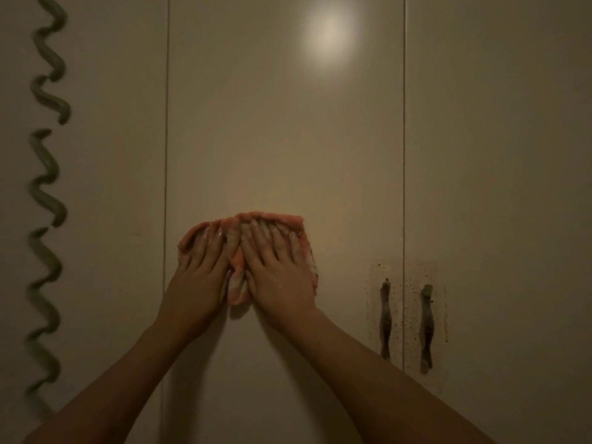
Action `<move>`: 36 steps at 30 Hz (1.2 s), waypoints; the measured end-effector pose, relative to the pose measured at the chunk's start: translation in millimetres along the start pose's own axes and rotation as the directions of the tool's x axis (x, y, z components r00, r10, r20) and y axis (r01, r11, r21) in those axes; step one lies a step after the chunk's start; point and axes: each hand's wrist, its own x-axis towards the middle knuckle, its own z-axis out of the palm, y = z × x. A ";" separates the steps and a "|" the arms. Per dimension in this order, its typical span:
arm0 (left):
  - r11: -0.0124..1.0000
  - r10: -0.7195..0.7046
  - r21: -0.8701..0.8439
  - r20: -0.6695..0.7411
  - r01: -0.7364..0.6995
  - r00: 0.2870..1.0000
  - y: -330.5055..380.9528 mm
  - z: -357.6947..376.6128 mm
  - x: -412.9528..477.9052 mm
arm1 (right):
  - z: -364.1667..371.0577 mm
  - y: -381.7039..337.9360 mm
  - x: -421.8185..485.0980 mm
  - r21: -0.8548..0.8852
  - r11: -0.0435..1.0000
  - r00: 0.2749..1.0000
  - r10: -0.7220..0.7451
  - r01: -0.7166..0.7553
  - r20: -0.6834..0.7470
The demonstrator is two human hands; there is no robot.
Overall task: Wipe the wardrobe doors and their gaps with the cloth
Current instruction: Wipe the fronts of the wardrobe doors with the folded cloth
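Cloth (266, 219) on the middle door (282, 129)

Left hand (198, 274) and right hand (278, 280) press it flat, fingers straight, gripping nothing, just beside the left gap (166, 139). Danger: bunched folds could skip that gap or smear grime (373, 283) by the handles (386, 318).

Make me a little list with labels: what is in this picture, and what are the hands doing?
Place: wardrobe doors, dim light
Cloth: orange, flat on the middle door
Left hand: presses the cloth, fingers straight
Right hand: presses the cloth beside it
Handles: two, right of the hands
Dirt: brown specks around the handles
Far left: green wavy strip
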 end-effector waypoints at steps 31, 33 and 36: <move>0.998 -0.014 -0.062 0.173 0.025 0.985 117.0 111.4 -194.9 | 39.0 -24.7 -241.1 0.036 0.997 0.967 -0.069 0.062 0.245; 0.997 -0.017 -0.064 0.186 0.029 0.982 127.3 112.2 -194.1 | 34.0 -18.5 -244.6 0.029 0.998 0.964 -0.067 0.062 0.258; 0.995 -0.013 -0.094 0.209 0.033 0.978 148.2 113.8 -189.6 | 28.5 0.3 -257.0 0.005 0.998 0.966 -0.057 0.057 0.252</move>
